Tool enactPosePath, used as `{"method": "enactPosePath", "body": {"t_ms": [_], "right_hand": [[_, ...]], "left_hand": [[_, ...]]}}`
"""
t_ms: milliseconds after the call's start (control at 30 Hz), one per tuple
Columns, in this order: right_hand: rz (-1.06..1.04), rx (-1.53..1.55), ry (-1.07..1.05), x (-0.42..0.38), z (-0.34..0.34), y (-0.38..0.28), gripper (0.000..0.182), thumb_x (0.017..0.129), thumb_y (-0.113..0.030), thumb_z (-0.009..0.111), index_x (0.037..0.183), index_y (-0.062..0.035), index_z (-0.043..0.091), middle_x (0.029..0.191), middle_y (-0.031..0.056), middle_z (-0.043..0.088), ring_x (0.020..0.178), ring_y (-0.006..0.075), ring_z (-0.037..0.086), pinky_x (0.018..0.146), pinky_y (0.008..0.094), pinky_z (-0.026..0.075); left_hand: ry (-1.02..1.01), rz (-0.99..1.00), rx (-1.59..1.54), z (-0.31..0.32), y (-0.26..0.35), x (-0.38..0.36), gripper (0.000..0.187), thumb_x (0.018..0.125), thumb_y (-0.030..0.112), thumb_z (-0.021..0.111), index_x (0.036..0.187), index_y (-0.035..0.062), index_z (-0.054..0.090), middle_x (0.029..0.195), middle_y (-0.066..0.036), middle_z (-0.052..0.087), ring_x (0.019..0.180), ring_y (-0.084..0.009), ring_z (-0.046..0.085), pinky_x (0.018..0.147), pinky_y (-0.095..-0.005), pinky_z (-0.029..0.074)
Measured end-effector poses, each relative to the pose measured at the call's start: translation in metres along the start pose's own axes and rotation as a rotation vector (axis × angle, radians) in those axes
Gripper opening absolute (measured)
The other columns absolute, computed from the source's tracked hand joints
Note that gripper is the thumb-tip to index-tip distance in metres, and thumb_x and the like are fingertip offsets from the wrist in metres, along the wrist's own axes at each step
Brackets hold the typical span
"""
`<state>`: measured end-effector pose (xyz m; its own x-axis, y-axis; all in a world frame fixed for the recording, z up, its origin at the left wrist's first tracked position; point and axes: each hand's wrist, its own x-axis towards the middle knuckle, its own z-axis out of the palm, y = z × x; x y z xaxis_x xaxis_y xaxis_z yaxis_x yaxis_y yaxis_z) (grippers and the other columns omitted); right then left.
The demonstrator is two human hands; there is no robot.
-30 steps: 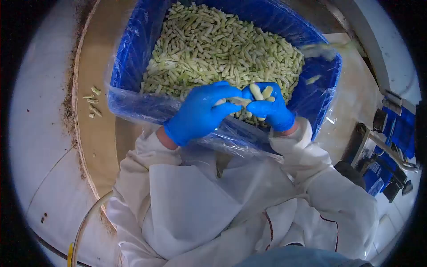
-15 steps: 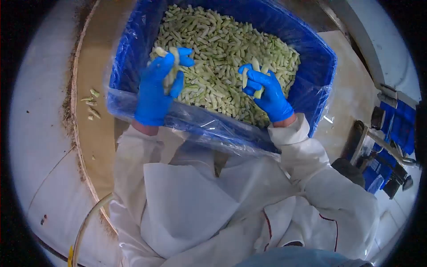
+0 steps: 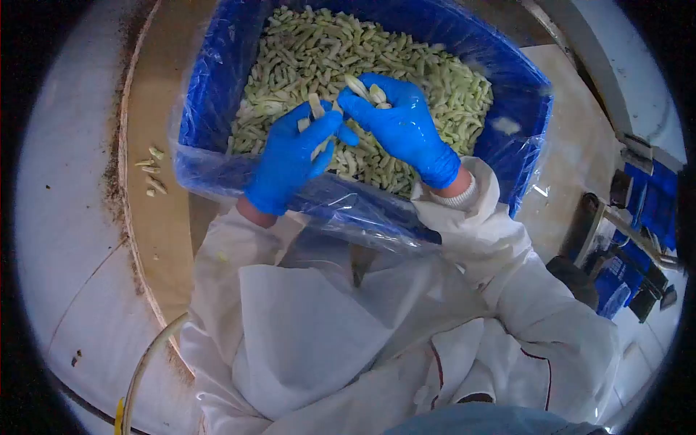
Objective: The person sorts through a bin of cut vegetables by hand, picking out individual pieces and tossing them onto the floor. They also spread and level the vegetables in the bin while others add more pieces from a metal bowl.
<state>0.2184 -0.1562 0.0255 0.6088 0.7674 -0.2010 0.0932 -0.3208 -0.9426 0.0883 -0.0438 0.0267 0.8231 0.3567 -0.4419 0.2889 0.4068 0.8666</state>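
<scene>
Over a blue bin (image 3: 528,85) lined with clear plastic (image 3: 341,214), both gloved hands are close together. My left hand (image 3: 290,156) is closed around several pale green vegetable strips (image 3: 317,106), whose ends poke out between the fingers. Just to its right, my right hand (image 3: 402,127) is curled round a few similar strips (image 3: 357,86), its thumb and fingertips right at the left hand's fingers. Beneath them, a thick layer of cut vegetable strips (image 3: 333,43) covers the bin's bottom.
Several loose strips (image 3: 151,170) lie on the brown board (image 3: 170,239) left of the bin. A pale hose (image 3: 148,355) runs at lower left. Blue and dark objects (image 3: 616,283) crowd the floor at right. A whitish piece (image 3: 505,125) clings to the bin's right wall.
My hands, apart before, have come together over the bin: the left moved right and slightly down, the right moved left and up. Each still has strips in it.
</scene>
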Motion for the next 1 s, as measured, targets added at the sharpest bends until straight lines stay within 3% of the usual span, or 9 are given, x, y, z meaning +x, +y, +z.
{"method": "enactPosePath", "body": {"t_ms": [200, 400, 567, 633, 733, 767, 833, 900, 1000], "right_hand": [[-0.068, 0.043, 0.190, -0.012, 0.024, 0.028, 0.022, 0.083, -0.025, 0.063, 0.081, -0.0030, 0.061, 0.063, 0.0160, 0.057, 0.052, 0.0288, 0.054, 0.051, 0.0368, 0.043], [-0.255, -0.371, 0.048, -0.042, 0.014, 0.007, 0.018, 0.084, -0.023, 0.064, 0.084, -0.0049, 0.062, 0.064, 0.0166, 0.057, 0.056, 0.0310, 0.057, 0.050, 0.0379, 0.042], [-0.130, -0.213, -0.442, -0.098, -0.063, -0.044, 0.016, 0.083, -0.020, 0.068, 0.085, -0.0055, 0.063, 0.069, 0.0144, 0.058, 0.056, 0.0274, 0.057, 0.053, 0.0368, 0.044], [0.255, 0.209, -0.256, -0.142, -0.145, -0.041, 0.018, 0.072, -0.011, 0.075, 0.081, -0.0031, 0.062, 0.074, 0.0067, 0.062, 0.066, 0.0177, 0.058, 0.057, 0.0318, 0.045], [0.409, -0.118, 0.127, -0.200, -0.321, 0.030, 0.047, 0.063, -0.020, 0.081, 0.100, 0.0013, 0.061, 0.094, 0.0096, 0.065, 0.082, 0.0173, 0.060, 0.072, 0.0338, 0.048], [0.427, -0.976, 0.270, -0.214, -0.335, 0.024, 0.053, 0.064, -0.022, 0.081, 0.106, 0.0023, 0.061, 0.097, 0.0118, 0.065, 0.086, 0.0189, 0.061, 0.076, 0.0356, 0.049], [0.658, -1.442, 0.333, -0.230, -0.328, 0.011, 0.060, 0.065, -0.025, 0.082, 0.112, 0.0034, 0.059, 0.103, 0.0154, 0.065, 0.090, 0.0196, 0.062, 0.082, 0.0370, 0.049], [0.410, -0.660, 0.493, -0.204, -0.263, 0.006, 0.042, 0.076, -0.011, 0.075, 0.113, 0.0022, 0.060, 0.102, 0.0109, 0.067, 0.087, 0.0130, 0.062, 0.079, 0.0299, 0.050], [0.376, -0.332, 0.190, -0.148, -0.118, -0.037, 0.034, 0.076, -0.015, 0.076, 0.107, -0.0062, 0.066, 0.093, 0.0031, 0.069, 0.076, 0.0064, 0.058, 0.068, 0.0231, 0.049]], "left_hand": [[0.104, -0.228, 0.372, 0.007, 0.001, -0.007, 0.045, 0.075, 0.008, 0.067, 0.118, 0.0066, 0.058, 0.114, -0.020, 0.057, 0.104, -0.0369, 0.054, 0.089, -0.0433, 0.044], [0.058, 0.244, 0.491, -0.013, -0.040, -0.012, 0.047, 0.080, 0.004, 0.061, 0.125, 0.0086, 0.052, 0.118, -0.019, 0.057, 0.106, -0.0325, 0.055, 0.091, -0.0410, 0.043], [0.068, 0.743, 0.484, -0.035, -0.035, 0.008, 0.041, 0.085, -0.001, 0.055, 0.125, 0.0055, 0.048, 0.112, -0.016, 0.060, 0.103, -0.0234, 0.058, 0.085, -0.0336, 0.047], [0.052, 0.415, -0.177, -0.026, -0.025, 0.008, 0.025, 0.088, 0.014, 0.054, 0.111, 0.0037, 0.052, 0.101, -0.016, 0.063, 0.068, -0.0169, 0.053, 0.054, -0.0271, 0.040], [0.062, 0.134, -0.543, -0.022, -0.011, 0.007, 0.024, 0.090, 0.023, 0.053, 0.104, 0.0034, 0.053, 0.091, -0.014, 0.064, 0.050, -0.0130, 0.051, 0.039, -0.0235, 0.036], [0.075, 0.082, -0.564, -0.020, -0.009, 0.006, 0.025, 0.090, 0.024, 0.053, 0.105, 0.0036, 0.053, 0.089, -0.013, 0.063, 0.051, -0.0127, 0.051, 0.039, -0.0234, 0.036], [0.007, 0.043, -0.486, -0.022, -0.011, 0.009, 0.026, 0.090, 0.025, 0.054, 0.108, 0.0058, 0.053, 0.090, -0.011, 0.063, 0.058, -0.0122, 0.053, 0.044, -0.0228, 0.040], [0.023, 0.035, -0.417, -0.016, -0.012, 0.010, 0.026, 0.090, 0.026, 0.055, 0.108, 0.0075, 0.053, 0.090, -0.009, 0.063, 0.059, -0.0118, 0.054, 0.044, -0.0228, 0.040], [0.104, 0.049, -0.345, 0.000, -0.012, 0.009, 0.023, 0.089, 0.026, 0.057, 0.104, 0.0089, 0.054, 0.086, -0.007, 0.062, 0.056, -0.0111, 0.052, 0.041, -0.0238, 0.038]]}}
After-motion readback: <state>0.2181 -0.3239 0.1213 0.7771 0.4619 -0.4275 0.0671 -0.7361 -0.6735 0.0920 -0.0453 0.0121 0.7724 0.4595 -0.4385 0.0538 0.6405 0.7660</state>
